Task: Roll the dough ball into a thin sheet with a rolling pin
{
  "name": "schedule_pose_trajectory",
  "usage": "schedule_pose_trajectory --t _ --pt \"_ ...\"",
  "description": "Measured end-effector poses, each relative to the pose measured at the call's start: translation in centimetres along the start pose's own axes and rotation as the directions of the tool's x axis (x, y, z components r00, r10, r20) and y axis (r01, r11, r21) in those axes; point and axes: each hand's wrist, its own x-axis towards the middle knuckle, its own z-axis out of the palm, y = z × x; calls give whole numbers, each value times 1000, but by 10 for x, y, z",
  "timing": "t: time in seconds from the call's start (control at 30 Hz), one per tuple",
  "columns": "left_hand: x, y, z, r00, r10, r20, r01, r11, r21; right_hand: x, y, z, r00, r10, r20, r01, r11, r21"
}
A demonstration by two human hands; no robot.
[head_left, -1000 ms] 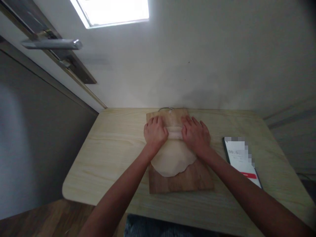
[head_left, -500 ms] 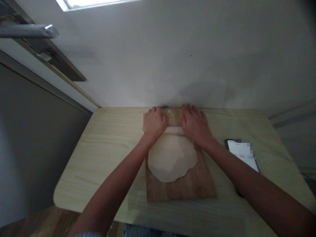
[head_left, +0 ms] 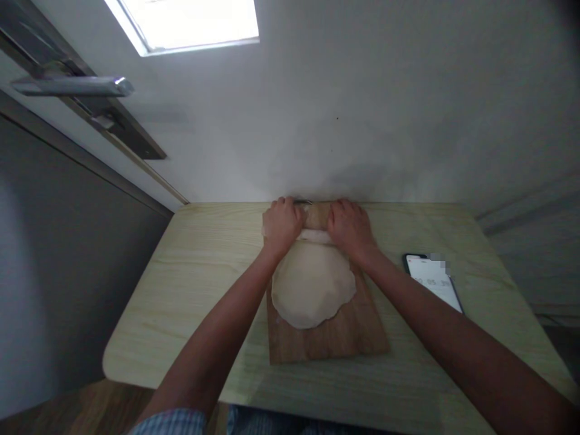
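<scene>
A flat round sheet of pale dough point(head_left: 312, 284) lies on a brown wooden board point(head_left: 330, 338) in the middle of a light wooden table point(head_left: 199, 284). A pale rolling pin point(head_left: 316, 235) lies across the dough's far edge, near the board's far end. My left hand point(head_left: 281, 225) rests on the pin's left part with its fingers curled over it. My right hand point(head_left: 350, 228) covers the right part in the same way. Only a short stretch of the pin shows between the hands.
A phone point(head_left: 432, 281) with a lit screen lies on the table to the right of the board. The table's far edge meets a white wall. A door with a metal handle point(head_left: 72, 86) stands at the left, and a bright window point(head_left: 190, 21) is above.
Both hands have pushed the rolling pin away from me, from the middle of the dough to its far edge. More of the dough sheet now lies uncovered.
</scene>
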Motion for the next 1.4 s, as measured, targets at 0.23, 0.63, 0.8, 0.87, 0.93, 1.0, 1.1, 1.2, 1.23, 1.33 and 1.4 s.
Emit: schedule_pose_trajectory --t 0.23,0.63,0.8,0.87,0.93,1.0,1.1,1.2,1.23,1.33,1.4 --pt "-39 -2 -1 999 -14 -53 15 999 29 -35 -10 -5 1000 -12 -28 11 1000 -20" --pt "-86 -8 -10 991 82 -106 -77 996 48 -83 -18 1 990 -48 -135 58 996 72" --pt "-96 -10 -9 994 54 -97 -48 997 61 -90 -20 -1 987 -68 -144 83 992 100" --pt "-91 -9 -8 995 55 -88 -49 997 63 -85 -19 -1 989 -61 -134 74 993 96" --pt "-83 -9 -7 995 58 -86 -53 997 65 -77 -17 1 991 -52 -121 62 994 87" --pt "-73 -7 -5 995 54 -88 -49 997 64 -67 -15 2 993 -46 -112 54 996 70" --pt "-58 -5 -2 993 49 -104 -43 998 53 -51 -12 4 993 -56 -103 60 998 36" --pt "-45 -3 2 991 59 -121 -55 998 39 -36 -9 4 994 -68 -88 69 998 8" --pt "-41 -3 4 990 61 -127 -56 998 36 -31 -8 4 994 -69 -79 70 998 2" --pt "-28 -2 6 988 58 -141 -54 998 30 -16 -5 3 996 -77 -37 77 997 -5" --pt "-19 -1 6 991 52 -122 -51 999 19 -8 -4 2 996 -82 -16 82 997 -6"
